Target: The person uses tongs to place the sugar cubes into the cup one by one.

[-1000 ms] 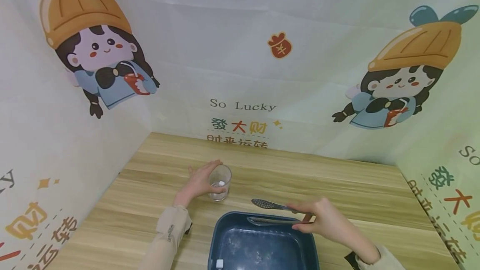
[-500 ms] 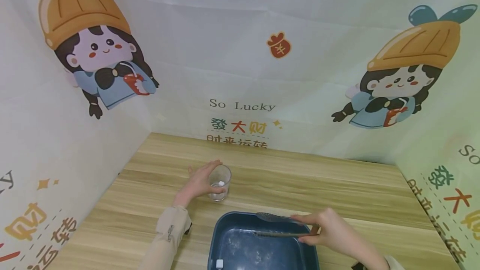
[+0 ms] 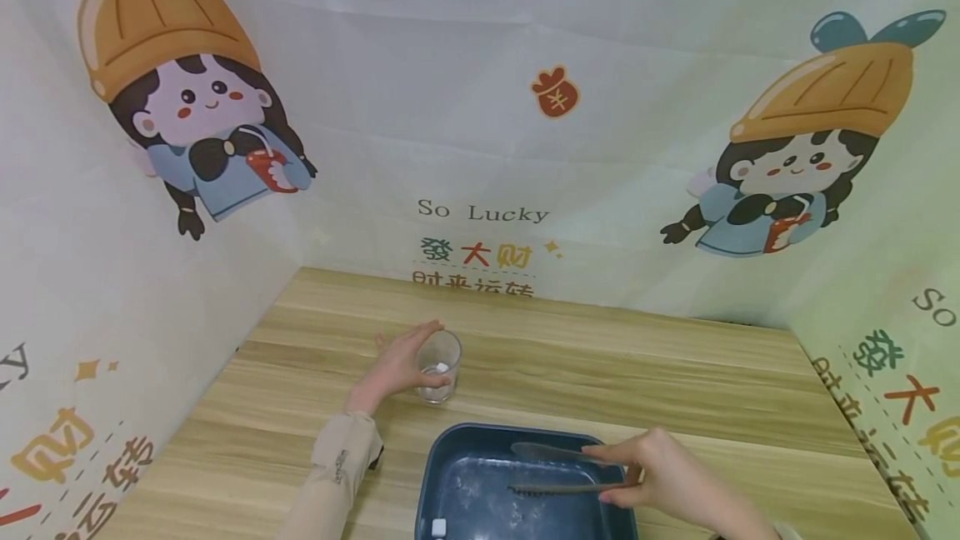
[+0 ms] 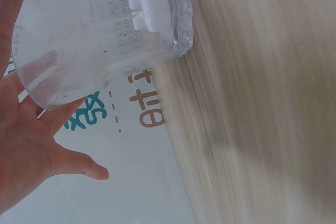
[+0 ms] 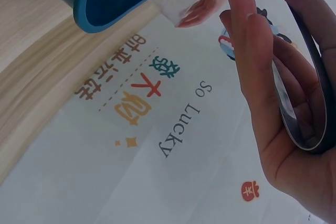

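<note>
Below the centre of the head view, the left hand (image 3: 396,367) grips a glass (image 3: 446,352) with white lumps (image 4: 153,12) inside; at lower right, the right hand (image 3: 660,472) holds tongs (image 3: 558,489), tips apart, over the tray (image 3: 480,508), a cube (image 3: 438,528) in its lower left

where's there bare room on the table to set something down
Bare table: right of the glass, between tray and back wall; also left of the left hand. Crowded: over the tray, where the right hand holds tongs.
</note>
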Demonstrator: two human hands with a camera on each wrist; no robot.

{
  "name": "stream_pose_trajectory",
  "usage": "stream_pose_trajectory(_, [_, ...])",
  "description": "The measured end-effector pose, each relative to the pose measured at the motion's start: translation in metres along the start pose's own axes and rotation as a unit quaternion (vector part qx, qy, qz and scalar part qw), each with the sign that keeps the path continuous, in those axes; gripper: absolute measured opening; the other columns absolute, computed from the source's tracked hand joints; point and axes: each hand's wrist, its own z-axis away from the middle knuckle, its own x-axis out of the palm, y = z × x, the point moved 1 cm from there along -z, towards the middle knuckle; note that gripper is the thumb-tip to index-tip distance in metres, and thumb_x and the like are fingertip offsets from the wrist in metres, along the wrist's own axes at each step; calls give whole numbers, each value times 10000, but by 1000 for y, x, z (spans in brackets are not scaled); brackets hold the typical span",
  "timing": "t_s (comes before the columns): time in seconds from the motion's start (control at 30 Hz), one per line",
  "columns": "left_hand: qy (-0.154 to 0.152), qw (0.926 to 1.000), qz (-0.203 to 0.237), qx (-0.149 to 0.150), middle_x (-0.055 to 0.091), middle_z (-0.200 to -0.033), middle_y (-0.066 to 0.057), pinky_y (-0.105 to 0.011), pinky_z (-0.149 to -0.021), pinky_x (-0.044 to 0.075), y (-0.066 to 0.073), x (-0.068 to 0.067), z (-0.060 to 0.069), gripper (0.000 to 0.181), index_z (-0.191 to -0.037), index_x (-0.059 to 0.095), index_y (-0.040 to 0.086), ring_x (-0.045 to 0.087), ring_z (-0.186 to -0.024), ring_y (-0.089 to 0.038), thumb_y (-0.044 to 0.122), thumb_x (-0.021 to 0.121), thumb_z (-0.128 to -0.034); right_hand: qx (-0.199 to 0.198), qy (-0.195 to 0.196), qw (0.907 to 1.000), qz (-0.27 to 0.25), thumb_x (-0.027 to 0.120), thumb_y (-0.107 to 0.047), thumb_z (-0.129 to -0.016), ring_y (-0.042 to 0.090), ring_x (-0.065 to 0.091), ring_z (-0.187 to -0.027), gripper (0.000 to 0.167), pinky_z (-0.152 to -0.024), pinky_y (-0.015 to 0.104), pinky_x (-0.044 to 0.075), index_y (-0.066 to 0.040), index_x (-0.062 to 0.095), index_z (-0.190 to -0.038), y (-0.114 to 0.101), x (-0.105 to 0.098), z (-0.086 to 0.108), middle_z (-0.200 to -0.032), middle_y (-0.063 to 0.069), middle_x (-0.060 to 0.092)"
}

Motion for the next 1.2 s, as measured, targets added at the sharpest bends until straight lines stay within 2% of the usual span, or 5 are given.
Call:
stream_pose_trajectory(0.6, [2,10000,-91,34,391,-1401,-98,-768,-915,60,-2,1,-1,847,-1317,416,134,392,-1259,-338,433,769,-609,4,-351,9993,-85,667,-198,-780,-99,484,-408,401,-414,54,409,48,609,-1092,-6,3,-4,-882,104,703])
stream_pose_trajectory(0.8, [-8,9999,-124,36,390,-1402,-97,-773,-906,53,-1,1,0,849,-1318,413,126,395,-1255,-342,432,769,-610,60,-627,9979,-123,662,-214,-786,-112,435,-372,410,-402,47,396,48,606,-1097,-9,9,-7,-729,29,688])
stream_pose_trajectory(1.03, [14,9999,-112,59,397,-1396,-105,-774,-906,53,-2,1,-1,848,-1316,416,120,393,-1259,-334,429,770,-610,373,-1007,9937,-330,644,-246,-801,-104,476,-411,418,-457,79,437,0,598,-1136,-12,18,-13,-920,98,700])
stream_pose_trajectory(1.13, [17,9999,-107,58,398,-1395,-109,-776,-903,57,-2,1,-1,852,-1317,415,119,392,-1259,-334,428,772,-607,436,-1065,9925,-420,636,-278,-804,-121,446,-408,417,-486,84,444,-38,602,-1143,-11,23,-15,-914,76,702])
stream_pose_trajectory(1.2, [12,9999,-96,43,397,-1395,-108,-775,-904,55,-2,1,-1,852,-1317,415,120,391,-1261,-334,426,773,-606,453,-1082,9919,-491,634,-289,-805,-132,389,-387,412,-479,84,435,-54,606,-1141,-12,26,-16,-810,55,702])
